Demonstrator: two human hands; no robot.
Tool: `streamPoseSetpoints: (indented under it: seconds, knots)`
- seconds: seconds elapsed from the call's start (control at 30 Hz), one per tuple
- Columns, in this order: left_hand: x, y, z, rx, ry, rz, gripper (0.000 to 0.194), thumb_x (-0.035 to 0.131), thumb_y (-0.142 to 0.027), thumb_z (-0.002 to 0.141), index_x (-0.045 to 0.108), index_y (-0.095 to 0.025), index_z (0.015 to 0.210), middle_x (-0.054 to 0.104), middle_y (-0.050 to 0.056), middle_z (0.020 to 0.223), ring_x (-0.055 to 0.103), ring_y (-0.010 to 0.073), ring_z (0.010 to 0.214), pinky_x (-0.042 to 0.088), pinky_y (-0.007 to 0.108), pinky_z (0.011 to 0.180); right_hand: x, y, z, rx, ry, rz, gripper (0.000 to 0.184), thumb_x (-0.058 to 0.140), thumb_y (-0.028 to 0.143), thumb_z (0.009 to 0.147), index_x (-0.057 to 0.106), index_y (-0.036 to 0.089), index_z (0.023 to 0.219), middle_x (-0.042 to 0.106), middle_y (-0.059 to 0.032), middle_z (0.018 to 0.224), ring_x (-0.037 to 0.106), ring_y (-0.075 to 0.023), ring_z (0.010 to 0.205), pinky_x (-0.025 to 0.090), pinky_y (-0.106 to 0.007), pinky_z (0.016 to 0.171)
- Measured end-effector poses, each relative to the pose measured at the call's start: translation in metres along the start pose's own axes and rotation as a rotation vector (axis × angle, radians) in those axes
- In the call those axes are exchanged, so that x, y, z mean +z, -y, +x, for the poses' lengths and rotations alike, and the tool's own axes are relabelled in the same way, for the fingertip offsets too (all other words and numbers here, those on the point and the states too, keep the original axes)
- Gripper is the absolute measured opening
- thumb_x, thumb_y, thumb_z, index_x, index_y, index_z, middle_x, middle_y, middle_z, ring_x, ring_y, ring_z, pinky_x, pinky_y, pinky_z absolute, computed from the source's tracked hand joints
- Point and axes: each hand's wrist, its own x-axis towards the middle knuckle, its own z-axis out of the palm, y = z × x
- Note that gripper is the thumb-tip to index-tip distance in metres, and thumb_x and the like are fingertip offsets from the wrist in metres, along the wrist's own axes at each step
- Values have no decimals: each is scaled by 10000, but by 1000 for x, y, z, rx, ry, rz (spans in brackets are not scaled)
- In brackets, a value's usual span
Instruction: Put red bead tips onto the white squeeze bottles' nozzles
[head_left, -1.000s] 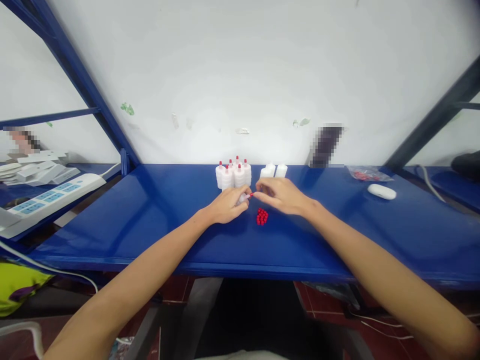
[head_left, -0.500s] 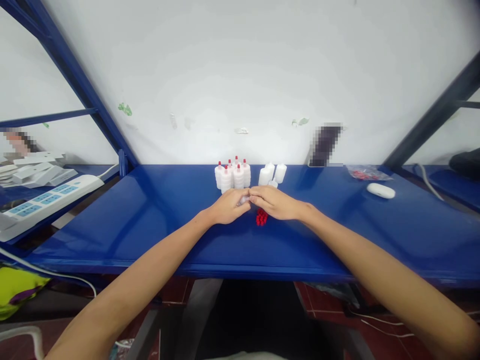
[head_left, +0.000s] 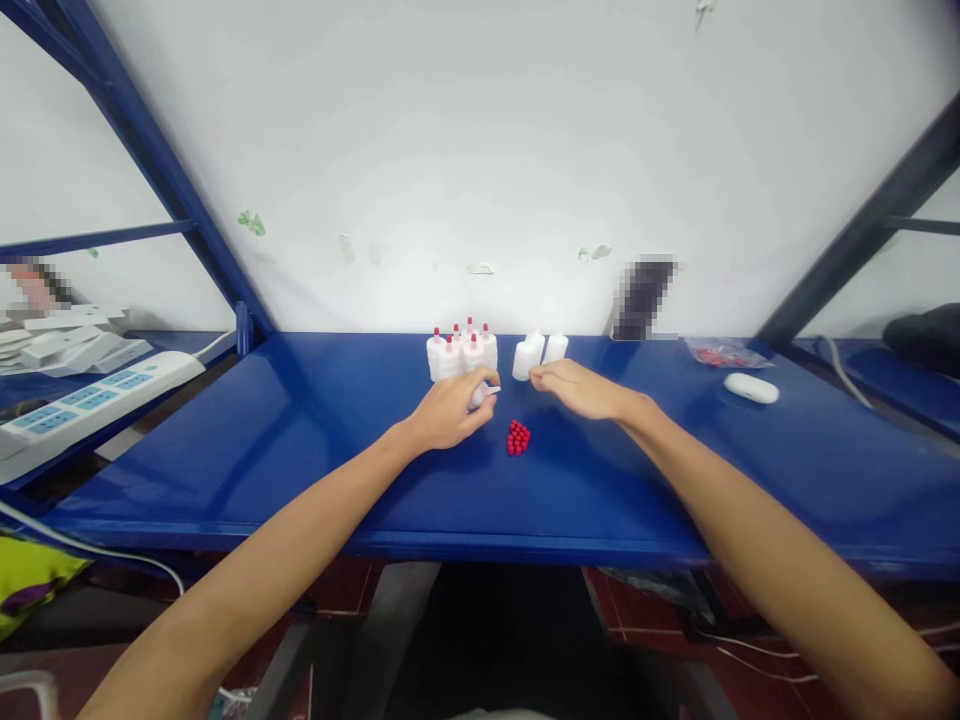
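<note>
My left hand (head_left: 448,412) is wrapped round a small white squeeze bottle (head_left: 480,397). Its bare pointed nozzle faces right, toward the other hand. To the right, my right hand (head_left: 576,388) is closed, fingertips together and pointing left; whatever they may hold is hidden. Just behind it stand a few white bottles (head_left: 525,360) without red tips. Behind my left hand, several white bottles with red caps (head_left: 472,352) stand in a tight group. Loose small red caps (head_left: 517,438) lie in a cluster on the blue table (head_left: 450,500), in front of and between my hands.
At the back right are a clear bag with red pieces (head_left: 724,353) and a white oval case (head_left: 751,388). A blurred dark object (head_left: 641,300) leans on the wall. Off to the left lie a power strip (head_left: 97,400) and white boxes (head_left: 75,345). Blue frame posts flank the table.
My hands were together at the bottle. Now my right hand has moved apart to the right, uncovering the nozzle and the red caps. My left hand still holds the bottle.
</note>
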Motion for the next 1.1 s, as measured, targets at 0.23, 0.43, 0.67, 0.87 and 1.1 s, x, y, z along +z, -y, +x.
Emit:
streamPoseSetpoints:
  seconds: [0.23,0.43,0.67,0.87,1.1]
  knots:
    - [-1,2,3,-40,52,10,219,474,-337,917,554,-199,1067,650,10,832,579,162,687,412,271,668,9,7,0,146,260,-287,173,494,296,842,503,193,703,525,-2,647,440,-133,593,291,-285,578]
    - [-4,2,2,-88,78,-33,401,482,-341,925,448,-204,1300,599,-23,736,553,150,598,399,261,627,6,12,-4,128,254,-287,97,555,297,799,540,201,790,586,-12,728,481,-137,622,318,-273,576]
    - [-1,1,2,-89,87,-36,397,484,-331,929,448,-221,1308,576,-28,714,538,153,590,404,269,651,7,11,-3,59,268,-186,13,562,189,746,573,189,751,589,2,696,486,-120,592,344,-260,567]
    - [1,-1,1,-90,93,-70,479,493,-377,936,375,-218,1372,598,4,803,594,182,666,438,290,684,13,6,2,16,148,-160,160,484,198,823,628,174,756,598,-2,652,504,-132,600,340,-268,604]
    - [1,-1,2,-60,127,-152,548,488,-488,950,321,-223,1400,628,60,982,630,212,805,469,323,761,37,17,8,-91,-178,-24,307,425,387,949,608,179,817,524,38,586,442,-115,537,302,-258,577]
